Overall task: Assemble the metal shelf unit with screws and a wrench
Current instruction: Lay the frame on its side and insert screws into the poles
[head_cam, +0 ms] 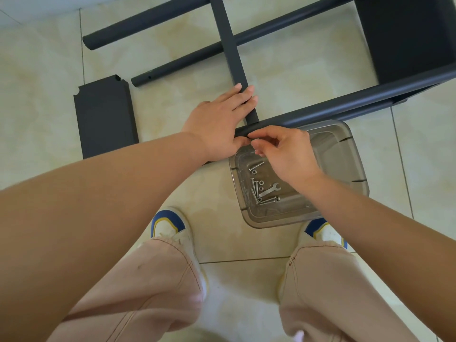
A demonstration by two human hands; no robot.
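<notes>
A dark metal shelf frame lies on the tiled floor. Its flat shelf panel stands on edge and meets a round leg tube near the middle of the view. My left hand grips the panel's near end, fingers over its top edge, right at that joint. My right hand pinches something small at the near end of the tube; the piece itself is hidden by my fingertips. Below my right hand a clear plastic tray holds several screws, nuts and a small wrench.
Two more leg tubes lie at the back left. A loose dark shelf panel lies flat at the left. A mounted shelf fills the top right. My shoes stand just behind the tray.
</notes>
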